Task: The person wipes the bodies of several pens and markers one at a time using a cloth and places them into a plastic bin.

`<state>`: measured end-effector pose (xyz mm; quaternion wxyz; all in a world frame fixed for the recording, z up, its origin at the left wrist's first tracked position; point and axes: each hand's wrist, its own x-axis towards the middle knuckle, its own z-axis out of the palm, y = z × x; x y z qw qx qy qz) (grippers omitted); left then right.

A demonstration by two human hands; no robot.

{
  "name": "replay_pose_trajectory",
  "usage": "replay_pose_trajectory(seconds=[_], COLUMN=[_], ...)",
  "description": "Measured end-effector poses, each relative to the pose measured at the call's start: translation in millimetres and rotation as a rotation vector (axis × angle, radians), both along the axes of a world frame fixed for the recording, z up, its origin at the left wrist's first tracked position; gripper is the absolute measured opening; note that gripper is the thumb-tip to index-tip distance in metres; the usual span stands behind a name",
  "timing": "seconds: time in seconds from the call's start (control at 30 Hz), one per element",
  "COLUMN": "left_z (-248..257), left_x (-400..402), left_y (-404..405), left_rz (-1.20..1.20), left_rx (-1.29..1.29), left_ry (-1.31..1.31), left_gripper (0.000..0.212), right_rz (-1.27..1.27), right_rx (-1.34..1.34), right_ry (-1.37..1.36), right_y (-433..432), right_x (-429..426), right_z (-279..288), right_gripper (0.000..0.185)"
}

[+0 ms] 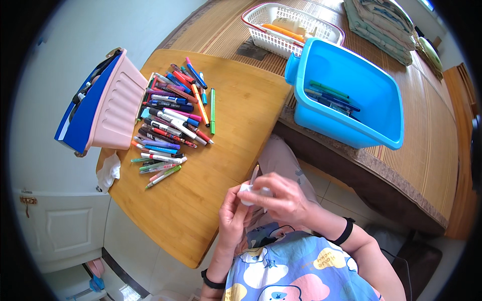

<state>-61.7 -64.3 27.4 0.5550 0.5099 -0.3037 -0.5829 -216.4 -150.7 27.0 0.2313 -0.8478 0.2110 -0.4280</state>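
Over my lap, just off the edge of the wooden table [196,214], my left hand [233,214] holds a slim pen [255,175] with its tip pointing away from me. My right hand [280,195] presses a white tissue [248,193] around the same pen, close to my left fingers. A long pile of markers and pens [169,124] lies on the table, a green marker [213,111] at its right side. Inside the blue plastic bin [350,129] to the right rest several pens [331,98]. The lower part of the held pen is hidden by my fingers.
A pink plastic basket [116,105] with a blue panel stands at the table's left, near a crumpled tissue [109,167]. Behind the blue bin, a white basket [271,43] with a red handle sits on the mat-covered bed [425,150]. Folded quilts [384,32] are stacked farther back.
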Motion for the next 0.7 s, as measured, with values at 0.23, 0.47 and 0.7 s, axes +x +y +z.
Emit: replay_pose_trajectory(seconds=[0.23,0.47,0.7], left_z=[9,-11,5], left_x=[4,5,12], left_y=[-2,0,-4], left_rz=[0.071,0.040,0.041], left_rx=[0.060,0.002,0.032], left_ry=[0.110,0.216,0.275], left_gripper=[0.031,0.030,0.039], right_rz=[-0.229,0.000,-0.030], right_rx=[0.123,0.199,0.179], right_ry=[-0.113,-0.107,-0.123], right_y=[-18,-9,-6], right_x=[0,7,1], right_z=[-1,-6,-3], right_gripper=[0.067,0.068,0.077])
